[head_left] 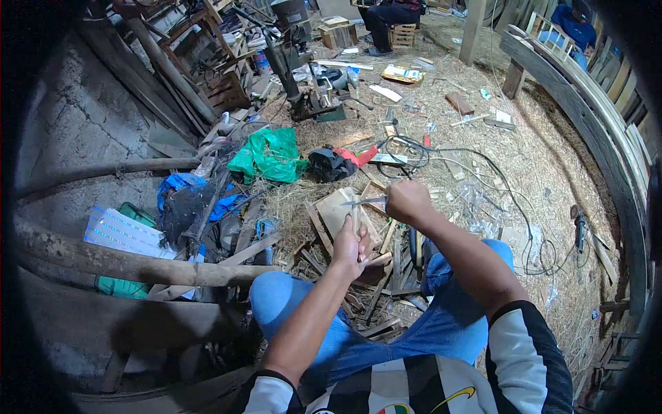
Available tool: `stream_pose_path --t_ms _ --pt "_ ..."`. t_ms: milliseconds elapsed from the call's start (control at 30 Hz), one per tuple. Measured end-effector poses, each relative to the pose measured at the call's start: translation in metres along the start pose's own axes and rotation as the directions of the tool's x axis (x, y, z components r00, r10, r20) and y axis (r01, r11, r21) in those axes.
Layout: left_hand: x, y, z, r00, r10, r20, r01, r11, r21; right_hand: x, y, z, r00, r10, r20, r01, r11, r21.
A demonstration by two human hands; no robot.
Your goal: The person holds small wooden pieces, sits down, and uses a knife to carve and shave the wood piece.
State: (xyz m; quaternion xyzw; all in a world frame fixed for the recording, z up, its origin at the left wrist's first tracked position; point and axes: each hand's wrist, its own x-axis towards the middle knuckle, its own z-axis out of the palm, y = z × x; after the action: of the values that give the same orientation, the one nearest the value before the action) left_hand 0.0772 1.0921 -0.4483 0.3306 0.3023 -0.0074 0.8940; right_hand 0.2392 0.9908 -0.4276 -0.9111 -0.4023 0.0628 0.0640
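Centre of frame: left hand (351, 245) closed around a slim pale wooden stick (356, 219); right hand (409, 202) clenched on a thin metal-bladed knife (370, 201) crossing it. A knife skidding off the wood could cut the left hand. One stick, one knife; farther, upper left of centre, one crumpled green plastic sheet (265, 156).

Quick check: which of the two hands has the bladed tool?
The right hand, gripping the bladed tool; the left hand instead holds a slim wooden piece.
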Motion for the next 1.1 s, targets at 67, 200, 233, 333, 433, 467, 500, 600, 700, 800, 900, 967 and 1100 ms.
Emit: stream_pose_path --t_ms 67,200,233,333,433,467,500,600,700,800,900,967,1100 --pt "0.003 -0.001 0.002 1.000 -0.003 0.024 0.001 0.998 0.070 -0.002 -0.011 -0.010 0.999 0.001 0.042 -0.002 1.000 0.013" --pt "0.005 -0.007 0.008 0.997 0.008 0.071 -0.018 0.990 0.139 -0.001 -0.013 -0.009 0.998 -0.065 0.013 0.065 0.998 -0.015" --pt "0.002 -0.004 0.010 0.996 -0.030 0.079 0.021 0.994 0.103 0.001 -0.010 -0.009 0.999 -0.047 0.010 0.047 0.999 -0.009" --pt "0.007 -0.002 0.006 0.990 -0.088 0.108 0.081 0.995 0.064 0.008 -0.001 -0.001 0.999 -0.031 0.008 0.031 0.999 -0.012" --pt "0.009 -0.002 0.006 0.988 -0.132 0.083 0.133 0.991 -0.004 0.009 0.005 0.010 0.999 -0.051 0.009 0.052 0.998 -0.030" --pt "0.011 -0.002 0.004 0.987 -0.135 0.082 0.136 0.991 -0.006 0.011 0.007 0.014 0.999 -0.040 0.009 0.040 0.999 -0.034" --pt "0.016 -0.001 0.001 0.985 -0.159 0.073 0.160 0.987 -0.010 0.014 0.012 0.017 1.000 -0.028 0.008 0.028 0.999 -0.040" --pt "0.003 -0.006 -0.006 0.986 -0.142 0.089 0.137 0.989 0.062 0.027 0.102 0.050 0.932 0.103 -0.347 -0.105 0.994 0.012" --pt "-0.020 0.008 -0.022 0.996 -0.086 -0.016 0.087 0.995 0.054 0.044 0.142 0.010 0.846 0.471 -0.249 -0.458 0.882 0.113" --pt "-0.004 0.026 -0.022 0.989 0.045 0.140 -0.055 0.996 0.064 0.019 0.068 -0.002 0.958 0.261 -0.121 -0.256 0.965 0.054" --pt "-0.005 0.022 0.007 0.994 0.093 0.060 -0.095 0.995 0.029 -0.006 -0.002 -0.023 0.985 0.100 -0.140 -0.080 0.987 0.142" --pt "-0.003 0.016 0.008 0.990 0.076 0.120 -0.076 0.997 -0.007 -0.012 -0.017 -0.022 0.982 0.021 -0.185 0.005 0.990 0.141" --pt "0.001 0.007 0.006 0.962 0.108 0.250 -0.083 0.991 -0.107 -0.011 -0.024 -0.021 0.978 -0.064 -0.199 0.081 0.994 0.079"
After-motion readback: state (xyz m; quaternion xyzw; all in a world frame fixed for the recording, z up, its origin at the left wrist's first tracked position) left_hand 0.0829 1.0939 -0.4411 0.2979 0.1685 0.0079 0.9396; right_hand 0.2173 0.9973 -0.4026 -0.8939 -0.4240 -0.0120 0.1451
